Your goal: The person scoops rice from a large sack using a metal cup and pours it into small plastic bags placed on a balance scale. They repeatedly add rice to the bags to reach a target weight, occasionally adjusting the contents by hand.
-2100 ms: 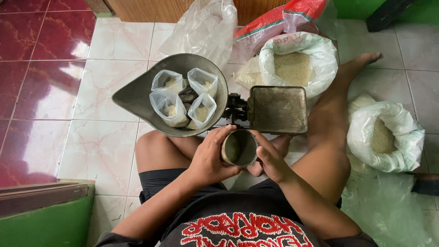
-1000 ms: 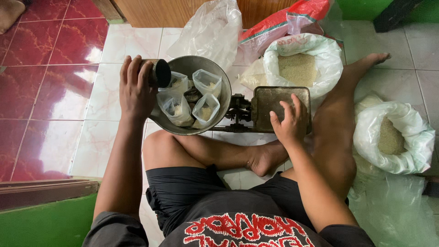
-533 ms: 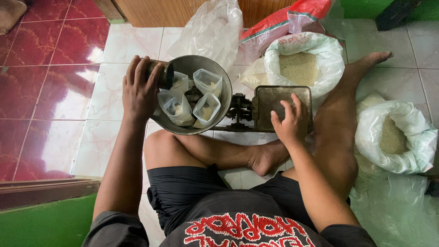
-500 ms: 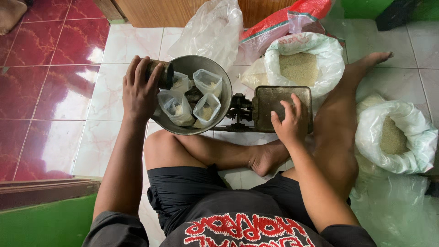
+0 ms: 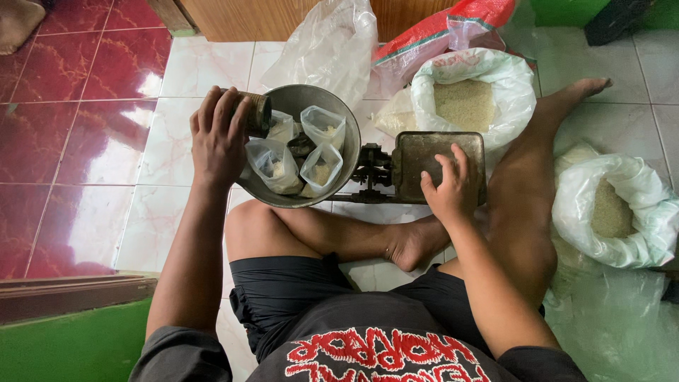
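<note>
I sit cross-legged on a tiled floor behind a balance scale. My left hand (image 5: 219, 138) grips a small metal can (image 5: 256, 113), tipped on its side over the rim of the scale's round metal bowl (image 5: 339, 117). Several small clear bags of rice (image 5: 320, 168) stand open inside the bowl. My right hand (image 5: 447, 187) rests flat, fingers spread, on the scale's rectangular weight tray (image 5: 428, 145). The dark scale beam (image 5: 371, 173) joins bowl and tray.
An open white sack of rice (image 5: 470, 99) stands behind the tray. A second open rice sack (image 5: 615, 212) sits at my right knee. A crumpled clear plastic bag (image 5: 329, 46) and a red sack (image 5: 453, 28) lie by a wooden wall. Green board at lower left (image 5: 67, 346).
Two seconds ago both hands held the can in front of my lap. My left hand has since carried it to the bowl and tipped it; my right hand went onto the tray.
</note>
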